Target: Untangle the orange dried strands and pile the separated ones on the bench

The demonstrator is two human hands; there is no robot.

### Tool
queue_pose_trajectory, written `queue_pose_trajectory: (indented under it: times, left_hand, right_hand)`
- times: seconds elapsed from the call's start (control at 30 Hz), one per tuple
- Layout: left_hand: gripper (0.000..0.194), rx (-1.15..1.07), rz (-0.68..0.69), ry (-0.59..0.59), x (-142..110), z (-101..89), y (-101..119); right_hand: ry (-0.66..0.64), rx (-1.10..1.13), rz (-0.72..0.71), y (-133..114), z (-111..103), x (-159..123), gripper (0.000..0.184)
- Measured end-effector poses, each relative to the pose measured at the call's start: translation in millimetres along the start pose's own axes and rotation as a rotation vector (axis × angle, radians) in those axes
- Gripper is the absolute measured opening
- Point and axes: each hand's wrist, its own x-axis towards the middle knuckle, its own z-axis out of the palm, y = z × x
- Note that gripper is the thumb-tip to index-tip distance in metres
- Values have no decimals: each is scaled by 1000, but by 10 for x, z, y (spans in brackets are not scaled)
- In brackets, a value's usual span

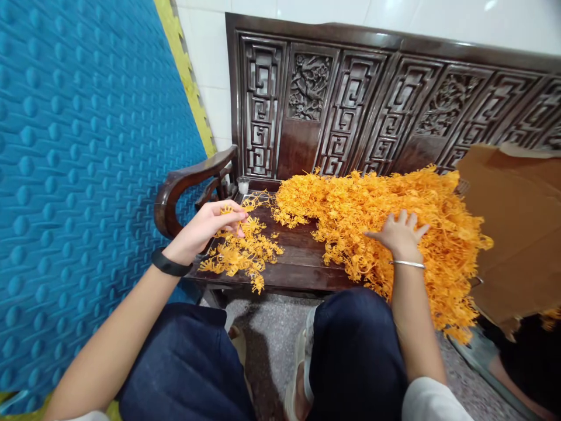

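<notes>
My left hand (pixel 214 225) has its fingers pinched together on an orange-yellow flower-shaped piece (pixel 227 209) with thin spiky petals. Under it on the bench seat lies a small loose heap (pixel 239 254) of similar pieces, and a few trail back toward the large pile (pixel 350 204). My right hand (pixel 402 237) is open, fingers spread, palm down over the right part of that pile. Whether its fingertips press into the pieces I cannot tell. A black band circles my left wrist and a silver bangle my right.
The dark wooden bench (pixel 298 254) has a carved back (pixel 302 137) and a curved armrest (pixel 164 199). A small clear cup (pixel 243 185) stands in its rear left corner. Blue textured matting (pixel 87 175) rises on the left. A cardboard sheet (pixel 512 234) and another person's leg (pixel 511 374) are on the right.
</notes>
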Motion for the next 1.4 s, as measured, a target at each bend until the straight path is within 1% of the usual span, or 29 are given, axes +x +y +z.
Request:
queue_pose_trajectory:
  times: [0.07, 0.13, 0.17, 0.23, 0.3, 0.37, 0.4, 0.47, 0.5, 0.57, 0.6, 0.63, 0.7, 0.77, 0.8, 0.87, 0.97, 1.07, 1.17, 1.23, 1.33, 1.4]
  left_hand:
    - [17, 15, 5, 1, 3, -2, 1]
    - [18, 22, 8, -1, 9, -6, -4]
    - [19, 22, 9, 0, 13, -8, -8]
    - [20, 20, 10, -3, 19, -11, -14]
    - [20, 18, 14, -12, 27, -9, -19]
    - [19, 19, 19, -24, 38, -1, -25]
    - [19, 21, 20, -28, 43, 4, -29]
    - [20, 28, 26, -38, 52, 15, -36]
    - [20, 38, 32, -47, 52, 19, -37]
    - [20, 92, 57, -68, 37, 24, -30]
    - [21, 137, 70, -72, 21, 26, -20]
    - [22, 184, 80, -71, -2, 28, -7]
    - [23, 250, 92, -51, -58, 35, 24]
    - [23, 271, 92, -15, -114, 50, 48]
    - [22, 278, 91, 1, -137, 58, 55]
    - [22, 306, 82, 26, -166, 76, 55]
    - [19, 315, 78, 37, -179, 100, 39]
    - [18, 293, 96, 50, -185, 120, 31]
    - [19, 301, 121, 42, -198, 137, 41]
    - [20, 292, 141, 11, -209, 147, 52]
    - [22, 259, 164, -33, -221, 165, 68]
    - [24, 258, 173, -60, -225, 182, 71]
  right_hand:
    - [-14, -30, 6, 123, 8, -24, 80]
    - [8, -45, -27, 226, 21, -58, 70]
    - [45, -47, -53, 260, 17, -84, 64]
    - [166, -44, -96, 279, -38, -162, 57]
    - [299, -33, -129, 218, -172, -282, 54]
    - [370, 25, -188, 80, -375, -439, 50]
    - [384, 99, -237, -9, -491, -529, 47]
    - [411, 366, -336, -204, -722, -719, 37]
    - [397, 534, -422, -301, -828, -813, 32]
    - [328, 838, -588, -473, -1002, -971, 24]
    - [259, 963, -653, -548, -1066, -1026, 21]
    - [161, 1076, -704, -617, -1113, -1059, 20]
    - [-66, 1258, -754, -751, -1160, -1059, 17]
    - [-297, 1379, -764, -909, -1155, -992, 14]
    - [-389, 1412, -764, -1003, -1138, -949, 13]
    - [-503, 1442, -772, -1216, -1082, -877, 11]
    - [-529, 1465, -807, -1519, -962, -851, 12]
    - [-577, 1447, -877, -1689, -827, -904, 20]
    - [-624, 1398, -979, -1716, -742, -959, 31]
    - [-588, 1378, -1023, -1696, -733, -971, 30]
    - [-514, 1355, -1003, -1653, -758, -951, 24]
    - [-517, 1350, -968, -1617, -769, -925, 24]
